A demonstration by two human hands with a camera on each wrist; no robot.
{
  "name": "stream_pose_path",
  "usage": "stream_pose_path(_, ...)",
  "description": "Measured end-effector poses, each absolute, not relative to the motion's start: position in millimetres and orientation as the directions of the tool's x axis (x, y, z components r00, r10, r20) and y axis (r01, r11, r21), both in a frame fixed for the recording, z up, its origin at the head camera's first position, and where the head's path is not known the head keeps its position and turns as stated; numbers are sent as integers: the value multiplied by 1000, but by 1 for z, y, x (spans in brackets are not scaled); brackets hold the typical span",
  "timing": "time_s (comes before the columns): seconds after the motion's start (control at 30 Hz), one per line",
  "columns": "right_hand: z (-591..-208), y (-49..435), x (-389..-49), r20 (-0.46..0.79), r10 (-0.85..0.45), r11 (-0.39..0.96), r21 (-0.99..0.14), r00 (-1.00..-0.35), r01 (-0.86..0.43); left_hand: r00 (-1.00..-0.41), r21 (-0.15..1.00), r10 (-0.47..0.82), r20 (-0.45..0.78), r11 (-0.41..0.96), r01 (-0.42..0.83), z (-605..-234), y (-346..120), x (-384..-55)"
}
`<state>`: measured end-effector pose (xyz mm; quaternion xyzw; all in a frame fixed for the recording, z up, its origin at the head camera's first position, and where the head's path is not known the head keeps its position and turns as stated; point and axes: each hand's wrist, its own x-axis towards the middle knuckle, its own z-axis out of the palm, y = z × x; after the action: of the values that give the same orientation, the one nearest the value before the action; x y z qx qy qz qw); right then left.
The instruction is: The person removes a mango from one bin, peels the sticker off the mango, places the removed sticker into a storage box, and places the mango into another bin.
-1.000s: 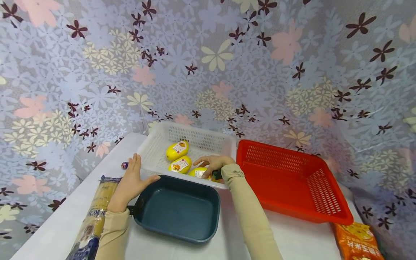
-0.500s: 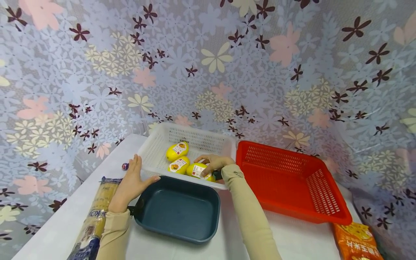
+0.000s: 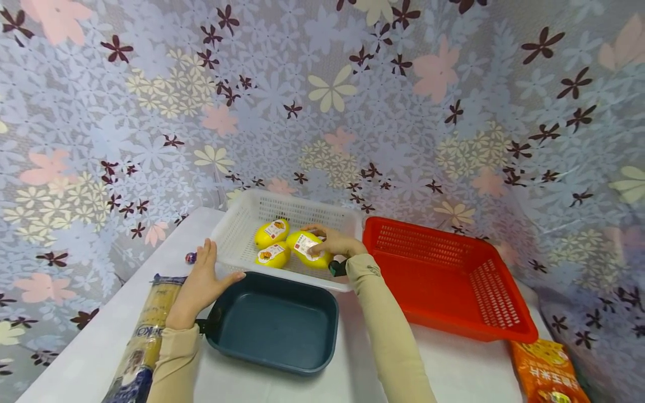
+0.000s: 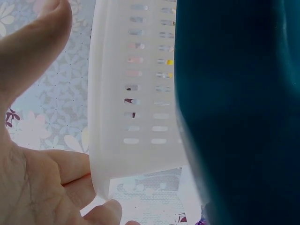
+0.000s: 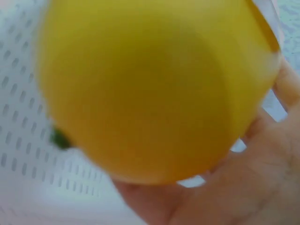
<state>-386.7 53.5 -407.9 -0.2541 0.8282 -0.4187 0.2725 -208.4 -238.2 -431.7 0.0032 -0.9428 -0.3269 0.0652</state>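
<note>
My right hand (image 3: 339, 244) grips a yellow oval fruit (image 3: 308, 249) with a white label, inside the white perforated basket (image 3: 302, 206). Up close in the right wrist view, fingers and thumb curl round the fruit (image 5: 150, 93). Beside it in the basket lie two more labelled yellow fruits, one behind (image 3: 263, 237) and one in front (image 3: 281, 262). My left hand (image 3: 199, 282) has its fingers straight and thumb spread at the basket's left front corner. In the left wrist view, that hand's fingertips (image 4: 80, 185) touch the basket's rim.
A dark blue rectangular pan (image 3: 274, 324) sits in front of the white basket, its handle under my left wrist. On the right stands a red basket (image 3: 428, 291), with an orange snack bag (image 3: 549, 372) beside it. A spaghetti pack (image 3: 160, 305) and a small round wrapped candy (image 3: 190, 258) lie left.
My right hand has taken hold of the fruit at the front right of the basket and raised it slightly toward the back. The left hand stays at the corner.
</note>
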Motion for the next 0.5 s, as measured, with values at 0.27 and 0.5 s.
stream_pose_path(0.27,-402,61,-378,-64,-564,384,-903,-823,-193,-993,618,-47,108,786,30,-431,-236,-207)
stream_pose_path(0.5,-394,72,-364,17,-530,310,-927,-848,-212,-994,609,-51,101,793,21,-430,-237,-208)
